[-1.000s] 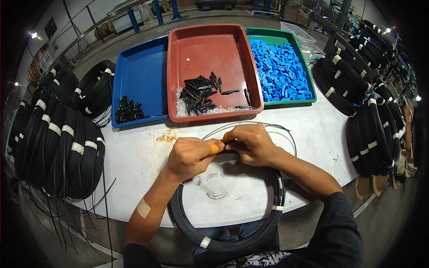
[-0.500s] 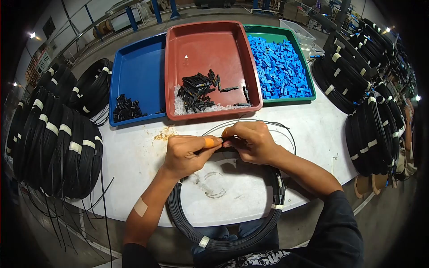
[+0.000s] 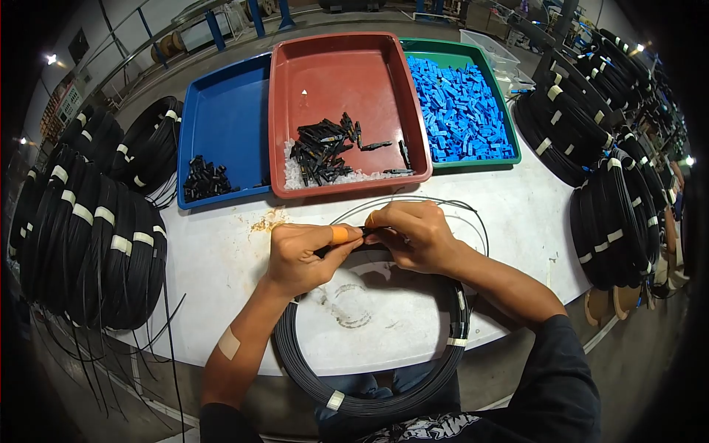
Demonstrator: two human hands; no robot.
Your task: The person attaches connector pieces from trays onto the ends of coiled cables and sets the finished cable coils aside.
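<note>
My left hand (image 3: 299, 255) and my right hand (image 3: 413, 232) meet over the white table (image 3: 221, 273), pinching a thin black cable end (image 3: 341, 246) between their fingertips. An orange tape wraps my left index finger. Under my hands lies a black cable coil (image 3: 369, 391) bound with white tape, hanging over the table's near edge. A loose loop of the same cable (image 3: 413, 201) arcs behind my right hand. What sits at the cable tip is hidden by my fingers.
Three trays stand at the back: a blue tray (image 3: 229, 118) with a few black parts, a red tray (image 3: 343, 74) with black parts and clear bits, a green tray (image 3: 509, 148) full of blue pieces. Stacks of black coils (image 3: 88, 236) flank the left and the right (image 3: 613, 214).
My left hand has slid a little left and down along the cable, so more black cable shows between the hands. The right hand stays almost in place.
</note>
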